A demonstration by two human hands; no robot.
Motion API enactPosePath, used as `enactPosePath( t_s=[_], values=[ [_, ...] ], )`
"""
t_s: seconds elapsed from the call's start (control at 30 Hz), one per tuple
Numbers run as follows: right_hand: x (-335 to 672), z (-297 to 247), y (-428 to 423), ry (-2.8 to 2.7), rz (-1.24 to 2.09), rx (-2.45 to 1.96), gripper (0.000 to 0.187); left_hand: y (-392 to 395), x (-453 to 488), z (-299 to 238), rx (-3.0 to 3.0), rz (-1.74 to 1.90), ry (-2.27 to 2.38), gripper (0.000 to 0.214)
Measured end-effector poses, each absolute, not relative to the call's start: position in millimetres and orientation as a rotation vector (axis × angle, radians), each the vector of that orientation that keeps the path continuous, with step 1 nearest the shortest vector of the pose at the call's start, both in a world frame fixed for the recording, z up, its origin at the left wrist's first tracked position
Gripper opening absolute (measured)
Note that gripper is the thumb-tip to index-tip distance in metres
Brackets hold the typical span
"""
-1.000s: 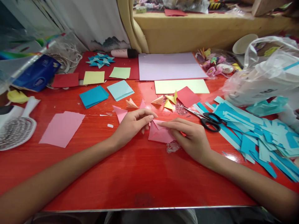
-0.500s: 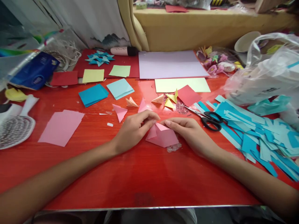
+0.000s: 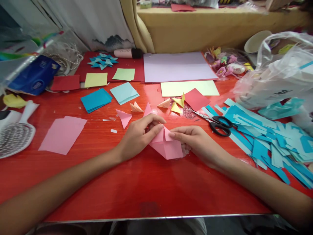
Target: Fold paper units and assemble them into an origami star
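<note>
Between my hands is a pink sheet of paper [image 3: 168, 148], partly folded, with two flaps meeting at its top. My left hand [image 3: 140, 133] pinches its upper left edge between thumb and fingers. On the other side my right hand [image 3: 195, 138] grips the right flap, thumb on top. Just beyond my left hand lie a folded pink piece [image 3: 124, 118] and another pink point [image 3: 147, 109], partly hidden by the fingers. Small folded peach pieces [image 3: 136, 107] and yellow pieces [image 3: 176, 108] sit farther back. A pile of flat pink sheets [image 3: 63, 134] is at the left.
Black-handled scissors [image 3: 220, 125] lie right of my right hand, beside a heap of blue paper strips [image 3: 274, 140]. Stacks of blue squares [image 3: 96, 100] and light blue squares [image 3: 124, 93] are behind. A hairbrush [image 3: 17, 135] is far left, a plastic bag [image 3: 281, 75] far right.
The pink paper has turned upward and its two flaps now meet along a centre line. My right hand has shifted slightly down onto the right flap; the left hand stays nearly in place.
</note>
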State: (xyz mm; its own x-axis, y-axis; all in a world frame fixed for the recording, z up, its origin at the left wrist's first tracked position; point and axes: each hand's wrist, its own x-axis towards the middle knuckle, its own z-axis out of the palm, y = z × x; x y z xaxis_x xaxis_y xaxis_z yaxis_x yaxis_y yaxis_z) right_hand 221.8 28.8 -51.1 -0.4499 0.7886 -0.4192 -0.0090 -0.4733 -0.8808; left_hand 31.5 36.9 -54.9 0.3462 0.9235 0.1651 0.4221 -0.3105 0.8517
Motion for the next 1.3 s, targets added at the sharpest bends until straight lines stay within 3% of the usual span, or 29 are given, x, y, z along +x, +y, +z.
enactPosePath(
  t_s=[0.43, 0.97, 1.3],
  values=[
    [221.6, -56.1, 31.2, -1.151, 1.864, -1.196, 0.027, 40.9, 30.3, -52.6, 1.641, 0.72, 1.151, 0.017],
    [220.4, -53.4, 30.8, -1.209, 1.858, -1.237, 0.019, 42.8, 31.0, -52.7, 1.635, 0.717, 1.154, 0.019],
    [218.7, -50.5, 28.7, -1.368, 1.739, -1.31, 0.027, 40.3, 32.2, -49.4, 1.658, 0.74, 1.165, 0.023]
  ],
)
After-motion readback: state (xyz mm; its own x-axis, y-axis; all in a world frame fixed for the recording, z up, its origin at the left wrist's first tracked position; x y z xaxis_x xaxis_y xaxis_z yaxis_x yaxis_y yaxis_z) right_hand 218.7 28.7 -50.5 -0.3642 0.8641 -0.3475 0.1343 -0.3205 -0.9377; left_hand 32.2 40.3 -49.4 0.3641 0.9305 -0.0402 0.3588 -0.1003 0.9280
